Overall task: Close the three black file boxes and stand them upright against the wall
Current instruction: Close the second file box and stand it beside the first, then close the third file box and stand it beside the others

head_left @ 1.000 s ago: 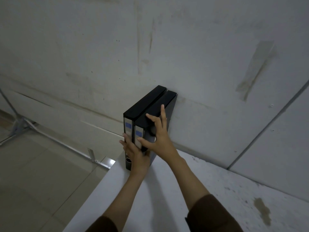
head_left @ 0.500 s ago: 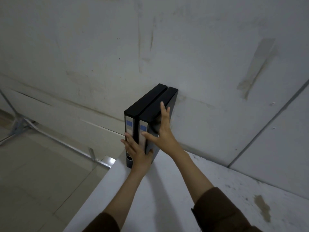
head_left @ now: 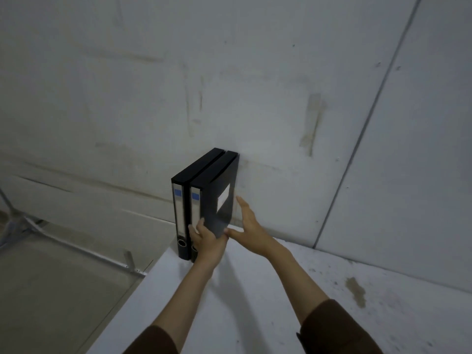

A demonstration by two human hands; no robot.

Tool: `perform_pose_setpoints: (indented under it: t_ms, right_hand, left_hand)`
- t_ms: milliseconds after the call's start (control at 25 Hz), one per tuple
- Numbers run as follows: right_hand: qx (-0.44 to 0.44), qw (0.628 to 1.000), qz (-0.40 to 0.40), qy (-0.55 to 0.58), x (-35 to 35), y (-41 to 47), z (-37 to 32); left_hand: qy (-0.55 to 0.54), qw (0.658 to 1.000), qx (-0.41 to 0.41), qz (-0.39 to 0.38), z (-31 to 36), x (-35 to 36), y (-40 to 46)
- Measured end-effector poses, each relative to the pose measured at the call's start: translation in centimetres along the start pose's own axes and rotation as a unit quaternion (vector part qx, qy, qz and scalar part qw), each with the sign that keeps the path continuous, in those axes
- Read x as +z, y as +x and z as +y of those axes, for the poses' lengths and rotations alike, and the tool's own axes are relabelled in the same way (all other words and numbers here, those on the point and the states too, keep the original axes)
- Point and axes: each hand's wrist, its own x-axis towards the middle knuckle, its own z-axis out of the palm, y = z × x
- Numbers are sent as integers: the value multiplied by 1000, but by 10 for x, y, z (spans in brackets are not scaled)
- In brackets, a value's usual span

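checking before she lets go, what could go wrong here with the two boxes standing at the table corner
The left file box stands right at the table edge, so a sideways nudge could tip it onto the floor. The right file box has its side cover bowing outward near the left hand, so it may not be fully closed. The right hand is open beside it; once released, it might lean.

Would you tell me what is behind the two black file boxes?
The pale wall rises directly behind the two file boxes. Whether their back edges touch it is hidden by the boxes themselves; no third box shows.
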Motion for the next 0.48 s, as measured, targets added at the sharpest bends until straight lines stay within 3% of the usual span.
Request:
perform_pose_setpoints:
  t_ms: [200,480]
  right_hand:
    - [53,998,-22,-37,-47,-90,29]
    - [96,992,-27,-81,-137,-272,92]
  left_hand:
    - [97,986,2,-133,7,48,-85]
    - [139,942,77,-296,5,150,-235]
